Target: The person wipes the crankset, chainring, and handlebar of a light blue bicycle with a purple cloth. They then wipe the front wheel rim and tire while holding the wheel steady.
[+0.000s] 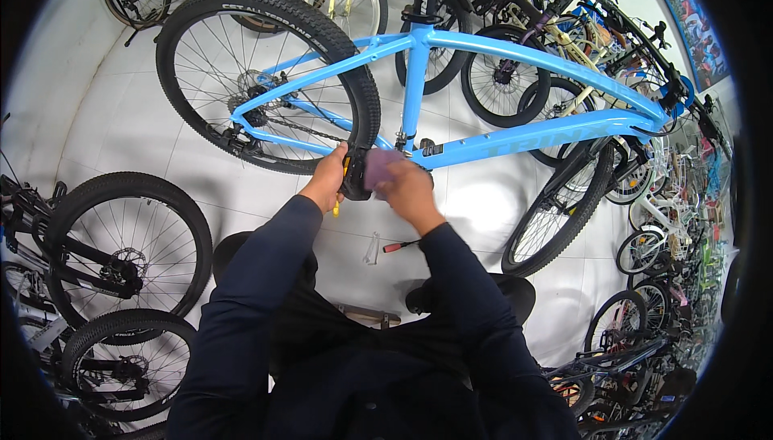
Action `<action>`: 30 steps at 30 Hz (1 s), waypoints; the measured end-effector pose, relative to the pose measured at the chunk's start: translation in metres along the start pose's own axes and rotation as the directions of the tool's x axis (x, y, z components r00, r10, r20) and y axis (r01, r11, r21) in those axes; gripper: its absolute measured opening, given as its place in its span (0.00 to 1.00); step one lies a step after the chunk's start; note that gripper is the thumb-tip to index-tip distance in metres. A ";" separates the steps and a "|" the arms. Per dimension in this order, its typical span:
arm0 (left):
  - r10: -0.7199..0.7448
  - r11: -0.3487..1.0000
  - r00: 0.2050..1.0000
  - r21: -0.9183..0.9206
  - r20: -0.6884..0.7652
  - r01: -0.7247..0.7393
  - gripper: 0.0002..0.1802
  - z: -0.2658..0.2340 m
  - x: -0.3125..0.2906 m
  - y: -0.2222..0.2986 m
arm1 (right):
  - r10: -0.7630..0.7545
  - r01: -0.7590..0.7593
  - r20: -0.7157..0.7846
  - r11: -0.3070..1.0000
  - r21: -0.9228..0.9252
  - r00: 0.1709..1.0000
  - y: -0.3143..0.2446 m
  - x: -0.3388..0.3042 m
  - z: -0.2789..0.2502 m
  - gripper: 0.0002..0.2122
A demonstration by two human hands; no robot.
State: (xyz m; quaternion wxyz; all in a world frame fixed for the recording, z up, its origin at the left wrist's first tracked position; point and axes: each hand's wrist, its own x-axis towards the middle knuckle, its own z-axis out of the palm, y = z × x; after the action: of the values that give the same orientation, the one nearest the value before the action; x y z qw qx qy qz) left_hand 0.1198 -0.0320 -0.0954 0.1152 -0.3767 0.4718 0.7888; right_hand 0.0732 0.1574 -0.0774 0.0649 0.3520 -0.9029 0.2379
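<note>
A light blue bicycle (pixel 415 86) stands in front of me, its knobbly rear wheel (pixel 169 57) to the left. Low on its frame, by the bottom of the rear tyre, is a black pedal (pixel 355 181) with yellow on its edge. My left hand (pixel 327 177) is closed around the left side of this pedal. A purple cloth (pixel 382 168) is pinched in my right hand (pixel 412 194) and pressed against the pedal's right side. Motion blurs the cloth and the fingers a little. The crank is mostly hidden behind my hands.
On the tiled floor below my hands lie a red-handled tool (pixel 398 247) and a silver, wrench-like piece (pixel 371 248). Dark bicycles with big tyres (pixel 201 235) crowd the left. More bicycles (pixel 505 74) stand behind the blue frame and along the right wall.
</note>
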 end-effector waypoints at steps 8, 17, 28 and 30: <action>-0.023 0.999 0.999 0.045 -0.033 0.024 0.25 -0.001 -0.001 0.001 | 0.154 -0.371 0.439 0.802 0.467 0.885 -0.020 0.007 -0.015 0.12; 0.056 0.998 0.993 -0.025 0.104 -0.053 0.25 -0.005 -0.001 -0.002 | 0.218 -0.336 0.277 0.791 0.511 0.936 -0.044 0.011 0.011 0.18; 0.020 1.000 1.000 0.016 -0.022 -0.019 0.26 0.000 -0.003 0.001 | 0.478 -0.483 0.474 -0.114 0.868 0.740 0.010 -0.013 -0.011 0.13; 0.028 0.994 1.000 0.106 -0.001 -0.028 0.27 -0.001 0.000 0.002 | 0.551 -0.455 0.427 -0.094 0.886 0.717 0.008 -0.016 -0.016 0.11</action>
State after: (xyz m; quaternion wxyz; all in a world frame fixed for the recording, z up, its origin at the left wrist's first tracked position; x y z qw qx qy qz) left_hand 0.1190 -0.0340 -0.0947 0.1232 -0.3647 0.5181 0.7638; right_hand 0.0789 0.1799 -0.0711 -0.2361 -0.0686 -0.5842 0.7735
